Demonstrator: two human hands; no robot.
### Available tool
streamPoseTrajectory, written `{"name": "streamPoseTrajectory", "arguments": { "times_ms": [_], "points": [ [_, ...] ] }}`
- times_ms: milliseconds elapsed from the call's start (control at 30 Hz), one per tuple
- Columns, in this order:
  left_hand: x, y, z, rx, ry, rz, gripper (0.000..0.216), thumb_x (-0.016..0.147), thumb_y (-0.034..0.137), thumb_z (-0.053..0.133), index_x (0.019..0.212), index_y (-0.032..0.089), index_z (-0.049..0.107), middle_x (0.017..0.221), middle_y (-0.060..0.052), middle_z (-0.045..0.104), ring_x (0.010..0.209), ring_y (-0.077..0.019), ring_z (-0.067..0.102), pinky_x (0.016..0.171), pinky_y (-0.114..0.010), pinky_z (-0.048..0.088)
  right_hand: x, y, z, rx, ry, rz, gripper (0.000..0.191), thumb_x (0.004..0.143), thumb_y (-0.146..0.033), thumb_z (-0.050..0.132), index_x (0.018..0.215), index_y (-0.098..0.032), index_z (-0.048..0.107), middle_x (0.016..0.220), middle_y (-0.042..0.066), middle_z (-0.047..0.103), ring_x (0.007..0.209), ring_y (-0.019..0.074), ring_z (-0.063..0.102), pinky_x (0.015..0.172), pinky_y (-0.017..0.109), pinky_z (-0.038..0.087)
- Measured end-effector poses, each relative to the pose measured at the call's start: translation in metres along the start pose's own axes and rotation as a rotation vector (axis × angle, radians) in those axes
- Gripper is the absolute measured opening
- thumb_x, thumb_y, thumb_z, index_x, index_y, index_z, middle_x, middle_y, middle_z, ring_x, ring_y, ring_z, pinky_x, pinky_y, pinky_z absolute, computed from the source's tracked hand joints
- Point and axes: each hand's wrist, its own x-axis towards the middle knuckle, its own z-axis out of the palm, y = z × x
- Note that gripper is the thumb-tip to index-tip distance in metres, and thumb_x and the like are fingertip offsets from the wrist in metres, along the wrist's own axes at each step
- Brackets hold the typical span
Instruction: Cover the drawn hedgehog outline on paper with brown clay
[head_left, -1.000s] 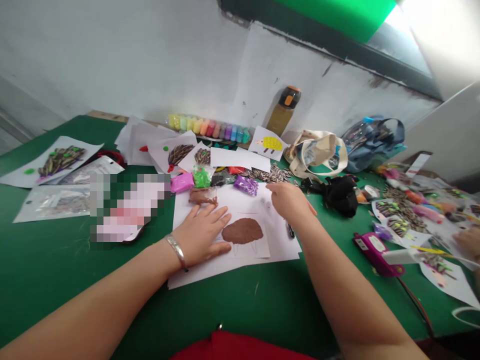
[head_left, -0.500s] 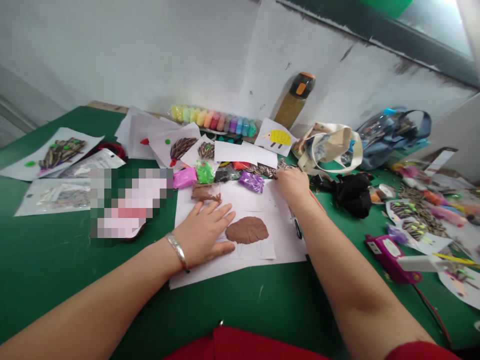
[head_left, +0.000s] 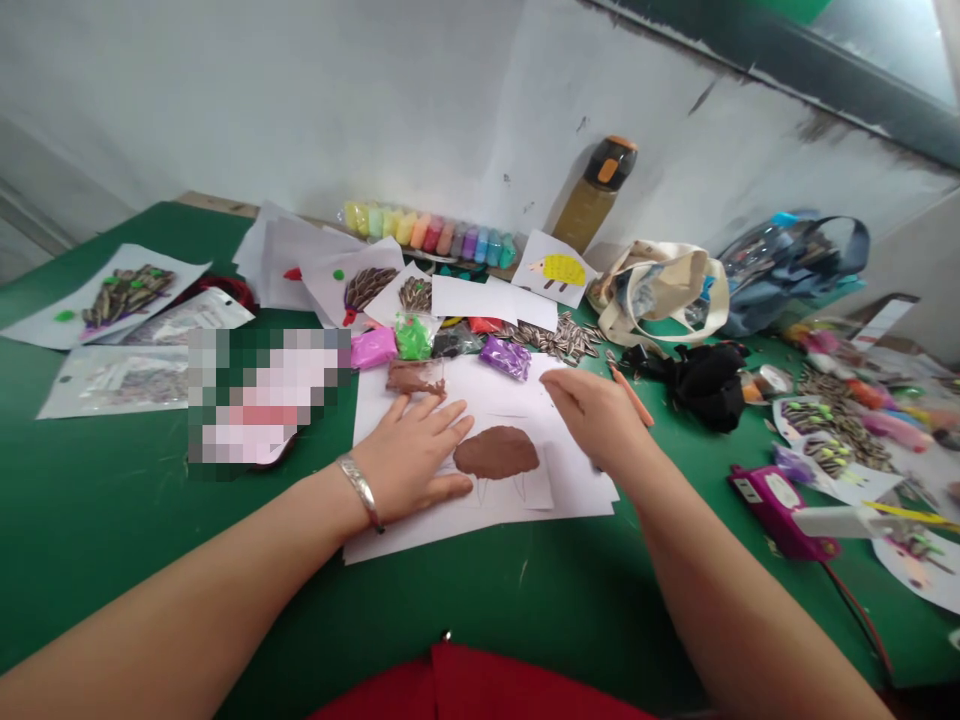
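Head view: right hand (head_left: 589, 412) back from seeds (head_left: 568, 338).

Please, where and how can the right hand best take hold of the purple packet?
The right hand could probably pinch the purple packet across its narrow middle, coming from the near side: it is longer than wide, with bare paper before it and seeds behind.

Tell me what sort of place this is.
Probably a craft workspace, perhaps a classroom, judging by the row of small multicoloured plastic packets, the loose heap of striped seeds, and the flat brown clay-like oval on white rectangular paper.
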Motion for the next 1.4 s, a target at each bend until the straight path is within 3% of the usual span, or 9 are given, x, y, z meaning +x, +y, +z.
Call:
{"name": "streamPoseTrajectory", "arguments": {
  "times_ms": [133, 233, 333, 533, 767, 933, 1100, 1400],
  "points": [
    [0.0, 0.0, 0.0, -0.005, -0.001, 0.004, 0.064, 0.088, 0.055, 0.051, 0.14, 0.019, 0.045, 0.153, -0.011, 0.034, 0.137, -0.0366, 0.031, 0.107, -0.053, 0.024, -0.035, -0.017, 0.006, 0.324, -0.09, -0.066, 0.027, 0.092, -0.021, 0.044, 0.11, -0.022, 0.064, 0.092, 0.003, 0.071, 0.084, 0.0169, 0.066, 0.076, 0.029, 0.049],
    [0.0, 0.0, -0.001, 0.01, -0.011, 0.009, 0.065, 0.089, 0.057, 0.05, 0.141, 0.018, 0.044, 0.154, -0.011, 0.033, 0.137, -0.0362, 0.031, 0.107, -0.052, 0.025, -0.043, -0.027, 0.016, 0.41, -0.106, -0.036, 0.02, 0.092, -0.022, 0.048, 0.104, -0.023, 0.065, 0.09, 0.001, 0.072, 0.082, 0.0159, 0.066, 0.075, 0.027, 0.05],
    [0.0, -0.001, -0.001, 0.006, -0.014, 0.018, 0.071, 0.088, 0.062, 0.048, 0.143, 0.018, 0.041, 0.154, -0.012, 0.031, 0.137, -0.0368, 0.03, 0.106, -0.052, 0.025, -0.043, -0.035, 0.024, 0.435, -0.128, -0.139, 0.021, 0.093, -0.018, 0.046, 0.105, -0.023, 0.063, 0.1, 0.001, 0.071, 0.09, 0.0153, 0.065, 0.08, 0.027, 0.049],
    [-0.001, -0.001, 0.001, -0.004, -0.011, 0.015, 0.07, 0.086, 0.06, 0.053, 0.142, 0.02, 0.041, 0.154, -0.011, 0.033, 0.137, -0.0365, 0.03, 0.108, -0.051, 0.024, -0.045, -0.041, 0.03, 0.366, -0.143, -0.282, 0.02, 0.095, -0.017, 0.042, 0.092, -0.02, 0.061, 0.089, 0.003, 0.066, 0.085, 0.0161, 0.061, 0.076, 0.03, 0.049],
    [0.001, 0.001, -0.001, 0.011, -0.039, 0.007, 0.072, 0.086, 0.06, 0.052, 0.143, 0.018, 0.04, 0.154, -0.011, 0.032, 0.137, -0.0362, 0.029, 0.107, -0.051, 0.023, -0.049, -0.047, 0.033, 0.379, -0.068, -0.387, 0.02, 0.094, -0.013, 0.045, 0.1, -0.018, 0.063, 0.104, 0.007, 0.064, 0.101, 0.0174, 0.057, 0.088, 0.032, 0.046],
    [0.0, 0.001, -0.001, -0.006, -0.025, 0.012, 0.07, 0.087, 0.061, 0.051, 0.142, 0.019, 0.041, 0.154, -0.011, 0.032, 0.138, -0.0364, 0.028, 0.108, -0.051, 0.022, -0.054, -0.05, 0.044, 0.167, -0.034, -0.401, 0.023, 0.093, -0.014, 0.044, 0.09, -0.017, 0.066, 0.078, 0.006, 0.061, 0.079, 0.0195, 0.055, 0.072, 0.034, 0.044],
    [0.0, 0.002, 0.0, -0.019, -0.015, 0.016, 0.069, 0.087, 0.06, 0.05, 0.142, 0.02, 0.042, 0.154, -0.011, 0.032, 0.138, -0.0367, 0.028, 0.109, -0.053, 0.021, -0.056, -0.051, 0.047, 0.042, -0.023, -0.379, 0.024, 0.092, -0.015, 0.043, 0.078, -0.018, 0.062, 0.075, 0.006, 0.057, 0.074, 0.0198, 0.05, 0.07, 0.035, 0.04],
    [0.0, 0.001, 0.0, 0.007, -0.035, 0.015, 0.072, 0.087, 0.063, 0.049, 0.143, 0.017, 0.04, 0.155, -0.011, 0.03, 0.138, -0.0363, 0.027, 0.108, -0.052, 0.022, -0.059, -0.052, 0.047, 0.085, -0.047, -0.395, 0.023, 0.092, -0.013, 0.043, 0.076, -0.018, 0.059, 0.073, 0.006, 0.055, 0.073, 0.0195, 0.049, 0.069, 0.034, 0.04]
  ]
}}
